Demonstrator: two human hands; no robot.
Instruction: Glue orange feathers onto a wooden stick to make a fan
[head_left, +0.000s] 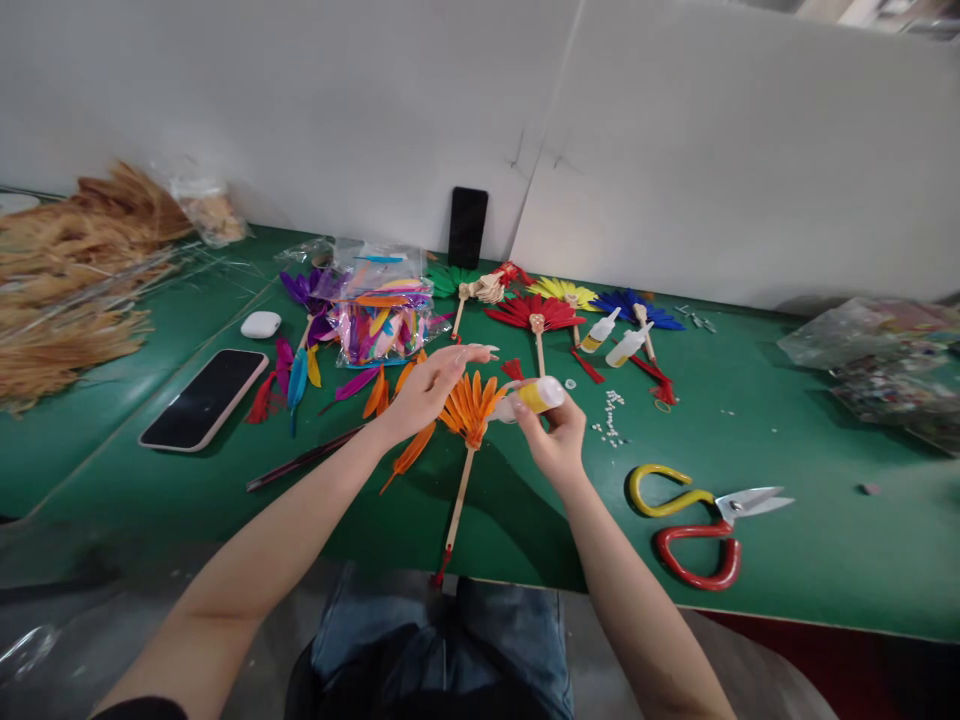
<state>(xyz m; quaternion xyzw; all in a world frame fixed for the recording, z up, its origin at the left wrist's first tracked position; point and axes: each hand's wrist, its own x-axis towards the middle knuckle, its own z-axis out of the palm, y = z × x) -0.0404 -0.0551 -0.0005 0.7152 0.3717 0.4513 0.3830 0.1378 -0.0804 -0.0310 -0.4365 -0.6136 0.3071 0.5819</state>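
An orange feather fan (471,405) lies on the green table, its wooden handle pointing toward me and a red tassel at the handle's end. My right hand (556,432) grips a small glue bottle (540,394) with a yellow label, tilted so its nozzle points left at the fan's right side. Over the fan's upper left edge is my left hand (431,390), fingers stretched out to the right; no object shows in it. Loose orange feathers (411,458) lie left of the fan, partly under my left forearm.
Scissors (724,505) lie at the right. Finished fans in red (536,315), yellow and blue stand farther back near two glue bottles (630,346). A phone (204,400), a bag of feathers (382,320) and dried fibres (75,270) are at the left.
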